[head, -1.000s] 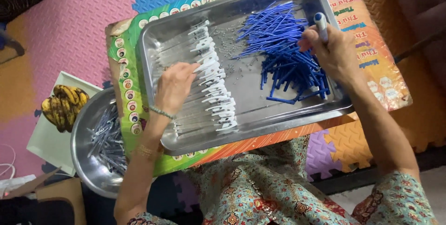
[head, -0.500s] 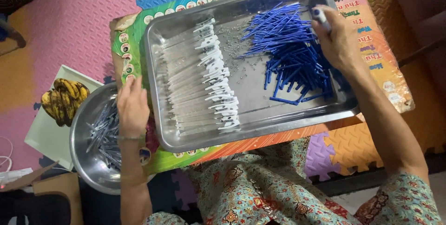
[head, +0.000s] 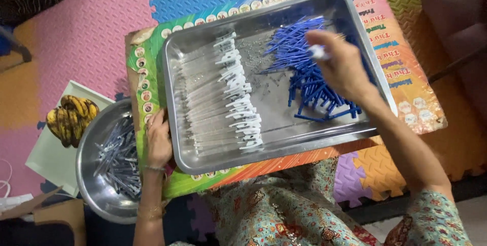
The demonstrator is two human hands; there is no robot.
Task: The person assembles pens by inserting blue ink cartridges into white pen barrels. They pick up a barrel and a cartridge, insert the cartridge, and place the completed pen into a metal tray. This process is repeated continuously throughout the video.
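Right hand (head: 342, 66) pinches a small white piece above the blue sticks (head: 309, 81) inside the steel tray (head: 284, 147); left hand (head: 158, 143), loosely curled and holding nothing, rests beside the round bowl (head: 96, 190).

A large shiny steel tray (head: 177, 63) lies on a colourful printed board, its long side slanting up to the right. Inside it, on the left, clear pen barrels with white clips (head: 238, 104) lie side by side in a neat row, clips lined up down the middle of the tray. On the right sits a loose, tangled heap of thin blue pen refills (head: 304, 81), pointing every way. One white-tipped pen piece (head: 318, 52) is held above that heap. Left of the tray a round steel bowl (head: 89, 185) holds a jumble of finished clear pens (head: 119, 159)
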